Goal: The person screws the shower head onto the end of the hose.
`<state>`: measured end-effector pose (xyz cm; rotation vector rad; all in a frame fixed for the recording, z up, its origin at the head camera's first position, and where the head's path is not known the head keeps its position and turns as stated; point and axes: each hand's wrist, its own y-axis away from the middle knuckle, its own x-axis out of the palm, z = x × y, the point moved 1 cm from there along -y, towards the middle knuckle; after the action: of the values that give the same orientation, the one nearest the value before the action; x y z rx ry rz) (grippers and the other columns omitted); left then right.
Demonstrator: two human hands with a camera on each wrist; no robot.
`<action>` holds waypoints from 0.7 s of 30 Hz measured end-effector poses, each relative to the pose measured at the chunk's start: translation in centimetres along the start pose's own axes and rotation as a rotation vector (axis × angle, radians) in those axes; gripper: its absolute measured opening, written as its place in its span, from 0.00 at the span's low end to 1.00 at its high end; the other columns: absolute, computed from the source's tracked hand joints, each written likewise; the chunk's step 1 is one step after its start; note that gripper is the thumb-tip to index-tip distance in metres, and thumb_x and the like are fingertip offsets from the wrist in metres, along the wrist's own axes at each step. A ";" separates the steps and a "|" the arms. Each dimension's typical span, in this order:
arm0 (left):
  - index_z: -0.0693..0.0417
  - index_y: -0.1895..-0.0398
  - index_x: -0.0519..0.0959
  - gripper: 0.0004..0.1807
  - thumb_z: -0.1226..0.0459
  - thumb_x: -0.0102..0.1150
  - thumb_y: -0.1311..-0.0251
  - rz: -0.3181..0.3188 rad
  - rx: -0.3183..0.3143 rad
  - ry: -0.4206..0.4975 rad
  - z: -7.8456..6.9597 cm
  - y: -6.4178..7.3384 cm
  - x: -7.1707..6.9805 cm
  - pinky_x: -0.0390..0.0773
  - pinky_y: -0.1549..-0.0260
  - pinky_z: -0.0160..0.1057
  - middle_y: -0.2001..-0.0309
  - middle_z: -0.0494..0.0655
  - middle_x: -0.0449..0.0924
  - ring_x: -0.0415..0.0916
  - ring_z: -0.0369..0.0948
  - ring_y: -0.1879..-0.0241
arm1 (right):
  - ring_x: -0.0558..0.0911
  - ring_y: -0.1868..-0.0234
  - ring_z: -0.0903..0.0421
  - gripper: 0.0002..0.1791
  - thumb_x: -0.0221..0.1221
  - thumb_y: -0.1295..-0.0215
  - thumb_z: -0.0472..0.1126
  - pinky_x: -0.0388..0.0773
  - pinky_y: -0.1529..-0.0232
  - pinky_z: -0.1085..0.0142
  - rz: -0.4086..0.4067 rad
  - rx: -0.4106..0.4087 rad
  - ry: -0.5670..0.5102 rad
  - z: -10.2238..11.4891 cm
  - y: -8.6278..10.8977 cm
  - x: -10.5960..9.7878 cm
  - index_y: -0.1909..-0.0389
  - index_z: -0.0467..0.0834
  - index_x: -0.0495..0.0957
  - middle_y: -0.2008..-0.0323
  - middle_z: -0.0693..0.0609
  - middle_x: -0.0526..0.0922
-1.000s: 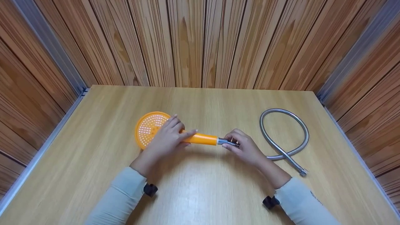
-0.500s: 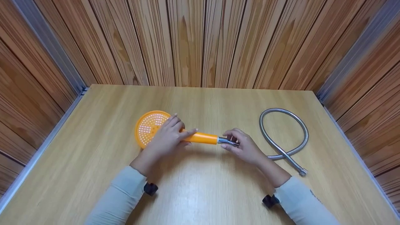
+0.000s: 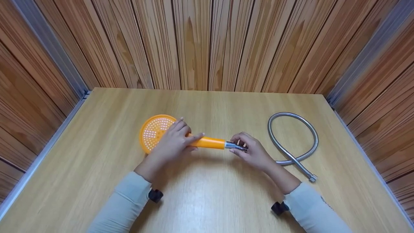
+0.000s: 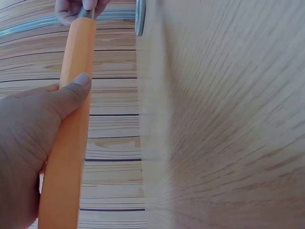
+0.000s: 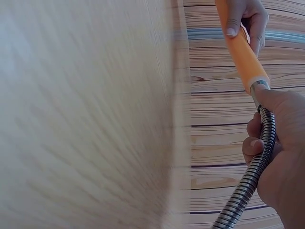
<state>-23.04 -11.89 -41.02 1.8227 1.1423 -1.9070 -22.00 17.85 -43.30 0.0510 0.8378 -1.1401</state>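
Observation:
An orange shower head (image 3: 155, 133) with a round perforated face lies sideways in my left hand (image 3: 173, 139). That hand grips its handle (image 4: 74, 105), the thumb laid along the near side. My right hand (image 3: 254, 152) pinches the silver nut (image 3: 230, 145) at the handle's end between thumb and fingers. From the nut a ribbed metal shower hose (image 5: 255, 167) runs back through the palm, as the right wrist view shows. Nut and handle end meet at a pale collar; the thread inside is hidden. Under the right wrist, part of the hose is out of sight.
The rest of the hose lies in a loop (image 3: 316, 136) on the right side of the wooden table (image 3: 207, 200), its free end nut (image 3: 312, 178) toward the front. Wood-panelled walls (image 3: 194, 45) close in the back and sides.
My right fingers have shifted slightly around the nut, more of which shows beside the handle than a second ago. The left hand and shower head have stayed nearly still.

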 end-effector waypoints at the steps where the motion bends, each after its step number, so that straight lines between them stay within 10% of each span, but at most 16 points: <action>1: 0.32 0.35 0.73 0.28 0.51 0.65 0.40 0.001 -0.001 0.003 0.0 0.0 0.0 0.45 0.28 0.49 0.54 0.48 0.73 0.66 0.48 0.43 | 0.75 0.64 0.57 0.13 0.67 0.39 0.39 0.75 0.66 0.69 0.005 0.003 -0.008 0.0 0.0 0.0 0.55 0.48 0.77 0.63 0.58 0.76; 21: 0.34 0.37 0.76 0.26 0.53 0.66 0.40 -0.018 0.033 -0.028 -0.1 0.0 0.0 0.45 0.28 0.49 0.57 0.49 0.73 0.68 0.48 0.49 | 0.76 0.64 0.57 0.17 0.67 0.39 0.41 0.77 0.65 0.68 0.011 -0.011 -0.006 0.0 0.0 -0.1 0.50 0.46 0.77 0.61 0.58 0.80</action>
<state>-23.03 -11.82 -41.05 1.8030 1.1283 -1.9665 -21.97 17.92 -43.25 0.0428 0.8371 -1.1247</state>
